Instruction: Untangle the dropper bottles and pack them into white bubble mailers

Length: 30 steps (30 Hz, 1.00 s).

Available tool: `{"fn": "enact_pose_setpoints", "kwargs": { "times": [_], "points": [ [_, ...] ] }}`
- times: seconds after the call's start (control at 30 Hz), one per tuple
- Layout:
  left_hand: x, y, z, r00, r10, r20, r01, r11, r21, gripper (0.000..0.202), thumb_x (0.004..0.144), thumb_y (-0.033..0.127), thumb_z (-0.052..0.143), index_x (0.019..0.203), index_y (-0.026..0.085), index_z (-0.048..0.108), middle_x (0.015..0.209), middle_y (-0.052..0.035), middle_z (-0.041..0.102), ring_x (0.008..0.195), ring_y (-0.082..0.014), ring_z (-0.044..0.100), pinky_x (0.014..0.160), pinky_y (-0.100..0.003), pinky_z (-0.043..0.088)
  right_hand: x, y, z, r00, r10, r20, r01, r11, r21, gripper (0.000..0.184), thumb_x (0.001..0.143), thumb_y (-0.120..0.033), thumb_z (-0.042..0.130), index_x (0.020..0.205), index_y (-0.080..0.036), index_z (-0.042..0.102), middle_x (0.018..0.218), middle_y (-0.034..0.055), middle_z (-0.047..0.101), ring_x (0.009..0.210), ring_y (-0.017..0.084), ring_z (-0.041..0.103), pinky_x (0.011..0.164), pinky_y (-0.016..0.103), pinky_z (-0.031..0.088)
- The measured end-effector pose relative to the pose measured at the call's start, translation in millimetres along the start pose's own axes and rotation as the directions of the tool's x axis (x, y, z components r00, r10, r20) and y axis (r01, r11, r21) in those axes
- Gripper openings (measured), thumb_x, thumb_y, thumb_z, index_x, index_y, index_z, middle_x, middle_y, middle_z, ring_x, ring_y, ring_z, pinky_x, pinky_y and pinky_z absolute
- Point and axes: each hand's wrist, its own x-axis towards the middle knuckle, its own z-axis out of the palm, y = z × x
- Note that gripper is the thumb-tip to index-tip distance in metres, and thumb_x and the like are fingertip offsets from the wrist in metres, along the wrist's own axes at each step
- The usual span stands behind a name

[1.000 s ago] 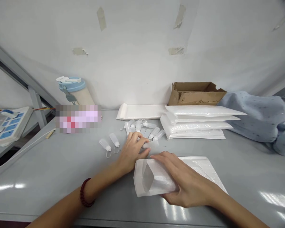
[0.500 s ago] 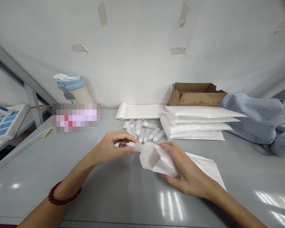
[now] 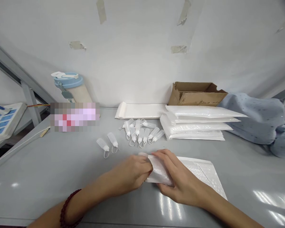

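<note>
My right hand (image 3: 180, 180) wraps round a white bubble mailer (image 3: 160, 171), its open end facing left. The fingers of my left hand (image 3: 135, 172) are curled together at the mailer's mouth, their tips hidden inside it; what they hold, if anything, does not show. Behind my left forearm, two small clear squeeze bottles (image 3: 103, 145) with looped caps lie on the grey table (image 3: 49, 167). Farther back is a loose pile of several similar bottles (image 3: 140, 134). Another bubble mailer (image 3: 203, 171) lies flat, partly under my right hand and forearm.
A stack of padded mailers (image 3: 199, 128) stands at the back right, before an open cardboard box (image 3: 199, 98). Beside it are a flat white mailer (image 3: 144, 111) and blue fabric (image 3: 251, 117). At the left stand a tumbler (image 3: 72, 87) and a power strip (image 3: 4, 120).
My left hand has moved right and down with a small squeeze bottle into the mailer's mouth, and the bottle is now out of sight. The mailer and my right hand have dropped slightly.
</note>
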Motion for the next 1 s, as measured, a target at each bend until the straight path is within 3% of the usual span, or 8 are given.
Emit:
{"fn": "enact_pose_setpoints", "kwargs": {
  "times": [0.17,0.3,0.37,0.43,0.57,0.7,0.8,1.0],
  "points": [
    [-1.1,-5.3,13.6,0.979,0.142,-0.146,-0.102,0.963,0.249,0.031,0.091,0.008,0.032,0.069,0.014,0.053,0.069,-0.0045,0.055,0.063,-0.0147,0.045,0.058,-0.026,0.039,-0.9,0.4,1.0,1.000,-0.019,-0.006,0.019,0.998,-0.064,0.072,0.066,-0.008,0.053,0.132,-0.022,0.029,0.121,0.0092,0.042,0.112,0.025,0.042,0.094,0.040,0.041],
    [2.8,-3.8,-3.5,0.987,0.159,-0.038,-0.155,0.982,0.104,0.028,0.090,0.009,0.039,0.071,0.015,0.058,0.076,-0.0028,0.061,0.068,-0.0126,0.051,0.063,-0.022,0.042,-0.7,0.9,-0.2,1.000,-0.016,-0.003,0.016,0.996,-0.090,0.070,0.067,-0.009,0.055,0.131,-0.021,0.030,0.121,0.0099,0.043,0.110,0.025,0.043,0.092,0.040,0.042],
    [-0.1,-7.1,-23.2,0.996,0.076,0.047,-0.075,0.996,-0.039,0.020,0.091,0.014,0.045,0.082,0.018,0.062,0.074,0.0013,0.063,0.073,-0.0114,0.055,0.067,-0.020,0.042,-0.2,0.8,-1.2,1.000,-0.016,0.003,0.016,0.994,-0.105,0.069,0.069,-0.011,0.056,0.131,-0.020,0.030,0.121,0.0104,0.044,0.109,0.025,0.043,0.091,0.041,0.042],
    [-7.9,-16.0,-45.6,0.994,-0.107,0.016,0.108,0.992,-0.059,0.016,0.090,0.021,0.048,0.094,0.021,0.064,0.081,0.0018,0.065,0.075,-0.0115,0.057,0.069,-0.021,0.043,0.3,0.5,-2.1,1.000,-0.008,0.008,0.009,0.993,-0.120,0.067,0.070,-0.013,0.057,0.132,-0.020,0.030,0.121,0.0108,0.044,0.109,0.025,0.042,0.091,0.041,0.041],
    [-29.6,-45.5,-75.6,0.924,-0.369,-0.100,0.382,0.902,0.200,0.022,0.086,0.016,0.042,0.097,0.021,0.061,0.099,-0.0023,0.062,0.094,-0.0192,0.054,0.080,-0.029,0.042,0.5,-0.3,-3.5,1.000,0.007,0.009,-0.006,0.991,-0.135,0.066,0.072,-0.013,0.056,0.132,-0.020,0.030,0.122,0.0110,0.043,0.110,0.025,0.042,0.091,0.042,0.040],
    [-38.9,-71.6,-72.6,0.903,-0.430,0.002,0.408,0.858,0.313,0.035,0.077,0.007,0.039,0.103,0.021,0.058,0.102,-0.0039,0.057,0.101,-0.0221,0.050,0.084,-0.033,0.041,1.3,0.4,-2.9,1.000,-0.002,0.018,0.004,0.988,-0.151,0.067,0.071,-0.013,0.057,0.132,-0.020,0.029,0.123,0.0111,0.043,0.110,0.026,0.041,0.091,0.043,0.041],
    [-36.3,-78.4,-64.0,0.894,-0.447,0.041,0.411,0.852,0.323,0.034,0.074,0.004,0.039,0.097,0.020,0.058,0.098,-0.0047,0.056,0.100,-0.0226,0.050,0.083,-0.034,0.042,2.2,1.7,-2.1,1.000,-0.009,0.020,0.012,0.987,-0.163,0.066,0.072,-0.012,0.056,0.132,-0.019,0.029,0.124,0.0120,0.042,0.111,0.027,0.041,0.091,0.044,0.041],
    [-27.9,-48.9,-75.3,0.916,-0.398,-0.051,0.401,0.908,0.118,0.020,0.081,0.015,0.046,0.095,0.022,0.058,0.098,-0.0012,0.059,0.082,-0.0161,0.054,0.073,-0.028,0.044,2.1,1.2,-2.5,1.000,0.009,0.015,-0.007,0.990,-0.143,0.065,0.073,-0.014,0.056,0.131,-0.019,0.028,0.124,0.0122,0.042,0.111,0.026,0.042,0.091,0.044,0.042]
  ]
}}
